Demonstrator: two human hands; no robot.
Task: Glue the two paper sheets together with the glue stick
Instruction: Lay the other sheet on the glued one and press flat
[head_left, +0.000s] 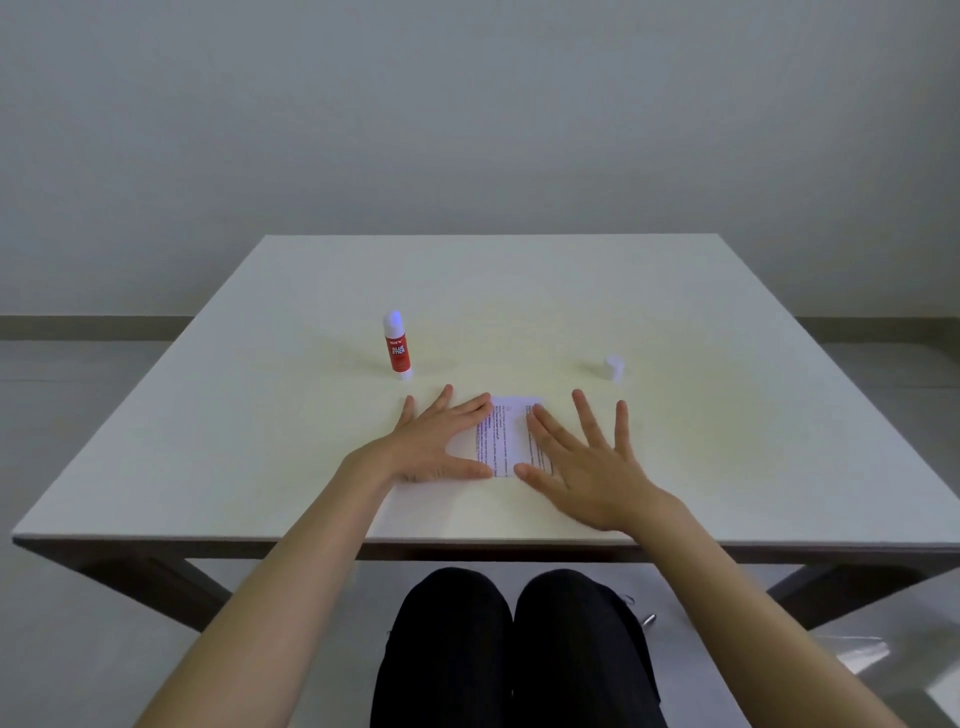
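A small white paper (503, 436) with printed lines of text lies flat near the front middle of the table. My left hand (441, 441) lies palm down on its left part with fingers spread. My right hand (582, 457) lies flat on its right part, fingers spread too. Only one printed face shows between the hands; I cannot tell whether a second sheet lies beneath. The red and white glue stick (398, 345) stands upright, uncapped, behind my left hand. Its white cap (614, 368) sits apart on the table behind my right hand.
The pale table (519, 291) stands against a plain wall, with its front edge just below my wrists. My knees in dark trousers show under the table. A clear plastic object (862, 649) lies on the floor at the right.
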